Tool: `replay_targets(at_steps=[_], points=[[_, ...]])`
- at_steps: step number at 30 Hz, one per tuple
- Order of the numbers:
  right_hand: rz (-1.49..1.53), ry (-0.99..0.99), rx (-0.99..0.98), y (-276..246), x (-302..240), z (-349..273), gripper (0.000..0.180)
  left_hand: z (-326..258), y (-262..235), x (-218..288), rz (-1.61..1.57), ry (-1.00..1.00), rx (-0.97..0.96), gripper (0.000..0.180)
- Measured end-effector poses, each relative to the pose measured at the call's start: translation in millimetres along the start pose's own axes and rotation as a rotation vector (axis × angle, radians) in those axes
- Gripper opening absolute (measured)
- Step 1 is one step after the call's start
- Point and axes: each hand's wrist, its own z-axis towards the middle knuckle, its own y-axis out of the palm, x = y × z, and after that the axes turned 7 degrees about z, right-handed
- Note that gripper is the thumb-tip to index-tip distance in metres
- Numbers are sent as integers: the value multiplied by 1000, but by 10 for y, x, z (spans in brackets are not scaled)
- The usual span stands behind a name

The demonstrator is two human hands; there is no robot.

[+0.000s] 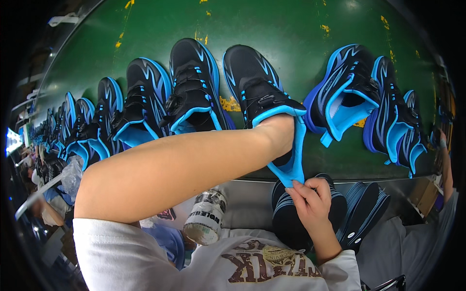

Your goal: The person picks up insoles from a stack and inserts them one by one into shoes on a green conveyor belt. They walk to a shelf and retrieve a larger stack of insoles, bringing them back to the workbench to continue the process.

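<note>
A black sneaker with light-blue lining and trim is in front of me, over the green work table. My left hand reaches into its opening past the wrist, so the fingers are hidden inside. At the heel, my right hand pinches the light-blue collar between thumb and fingers and stretches it back toward me. Close on the left stands a matching sneaker; to the right, another sneaker shows its open collar.
More such sneakers line the green table to the left, and others to the right. Below the table edge lie stacks of black insoles with blue layers. A tape-wrapped cylinder is under my left forearm. Other people are at both sides.
</note>
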Motion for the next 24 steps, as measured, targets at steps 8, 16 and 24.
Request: replay_targets(at_steps=[8, 16, 24], points=[[22, -46, -37, -11, 57, 46, 29, -63, 360, 155, 47, -227, 544, 29], [64, -3, -51, -25, 5, 49, 29, 63, 284, 197, -23, -256, 349, 24], [132, 36, -39, -8, -22, -91, 28, -672, 95, 474, -137, -651, 729, 13]])
